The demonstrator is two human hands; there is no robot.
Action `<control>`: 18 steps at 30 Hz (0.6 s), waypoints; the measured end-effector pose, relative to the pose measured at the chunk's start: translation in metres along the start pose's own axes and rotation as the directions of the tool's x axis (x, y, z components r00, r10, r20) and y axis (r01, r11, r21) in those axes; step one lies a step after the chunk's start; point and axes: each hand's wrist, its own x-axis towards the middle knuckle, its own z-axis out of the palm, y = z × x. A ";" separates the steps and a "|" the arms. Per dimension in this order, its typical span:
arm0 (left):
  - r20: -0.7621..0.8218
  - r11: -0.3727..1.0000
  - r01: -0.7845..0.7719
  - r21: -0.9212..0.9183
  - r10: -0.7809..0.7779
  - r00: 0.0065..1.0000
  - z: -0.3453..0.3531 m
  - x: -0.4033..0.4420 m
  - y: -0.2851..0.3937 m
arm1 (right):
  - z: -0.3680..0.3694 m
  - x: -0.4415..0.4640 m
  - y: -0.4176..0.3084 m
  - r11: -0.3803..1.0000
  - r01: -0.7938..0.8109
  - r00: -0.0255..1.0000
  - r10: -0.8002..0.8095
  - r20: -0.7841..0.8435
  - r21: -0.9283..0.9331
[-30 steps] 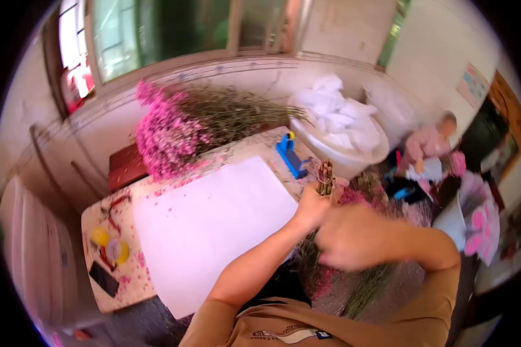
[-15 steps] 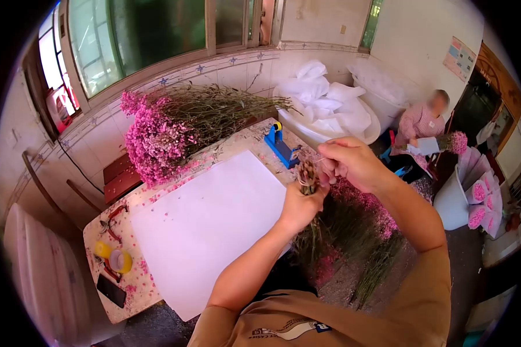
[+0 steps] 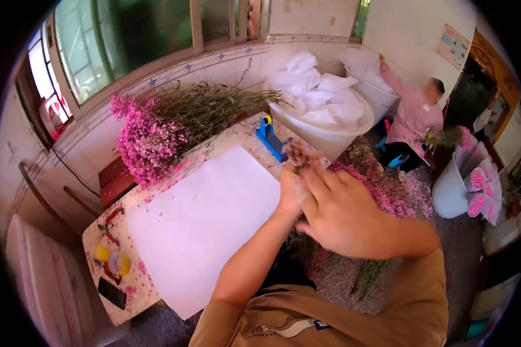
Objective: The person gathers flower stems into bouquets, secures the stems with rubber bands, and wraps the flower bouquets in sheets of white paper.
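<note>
A bunch of flower stems (image 3: 295,155) stands with its cut ends up near the table's right edge. Wrapped round it is my left hand (image 3: 290,194). Across my left hand lies my right hand (image 3: 347,211), its fingers stretched out and slightly blurred; I see nothing held in it. The bunch's lower part is hidden behind my hands. Just beyond the stem ends sits a blue tape dispenser (image 3: 270,140) with a yellow roll. A large white paper sheet (image 3: 205,222) covers much of the table (image 3: 92,231), left of my hands.
Pink flowers with long stems (image 3: 156,136) lie at the table's back. Pliers (image 3: 111,225), yellow tape rolls (image 3: 119,263) and a phone (image 3: 112,293) rest at left. A white tub (image 3: 336,136) stands behind; a seated person (image 3: 414,124) and a flower bucket (image 3: 448,191) are at right.
My right hand has come down from pinching a thin strand by the stem ends to lie across my left hand, fingers extended. The other person has raised an arm toward the white bags.
</note>
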 end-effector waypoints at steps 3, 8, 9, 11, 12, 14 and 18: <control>-0.132 0.983 0.180 -0.040 -0.184 0.974 -0.025 0.012 0.017 | -0.009 -0.027 -0.004 0.958 0.010 1.000 -0.011 -0.001 0.286; 0.176 0.946 0.192 -0.260 -0.149 0.973 -0.049 0.001 0.027 | 0.137 -0.078 0.054 0.698 -0.458 0.885 0.417 0.207 0.550; 0.239 0.928 0.211 -0.307 -0.139 0.961 -0.049 -0.001 0.026 | 0.163 -0.075 0.055 0.612 -0.437 0.897 0.345 0.275 0.659; 0.284 0.924 0.234 -0.304 -0.146 0.948 -0.047 -0.004 0.027 | 0.191 -0.074 0.045 0.293 -0.461 0.879 0.276 0.388 0.837; 0.317 0.921 0.245 -0.303 -0.145 0.937 -0.046 -0.005 0.029 | 0.201 -0.076 0.038 0.231 -0.443 0.887 0.254 0.386 0.866; 0.330 0.917 0.247 -0.312 -0.139 0.934 -0.049 -0.006 0.031 | 0.213 -0.076 0.030 0.157 -0.423 0.895 0.223 0.386 0.892; 0.376 0.932 0.270 -0.241 -0.167 0.912 -0.057 -0.010 0.042 | 0.221 -0.074 0.024 -0.146 -0.446 0.869 0.166 0.467 0.883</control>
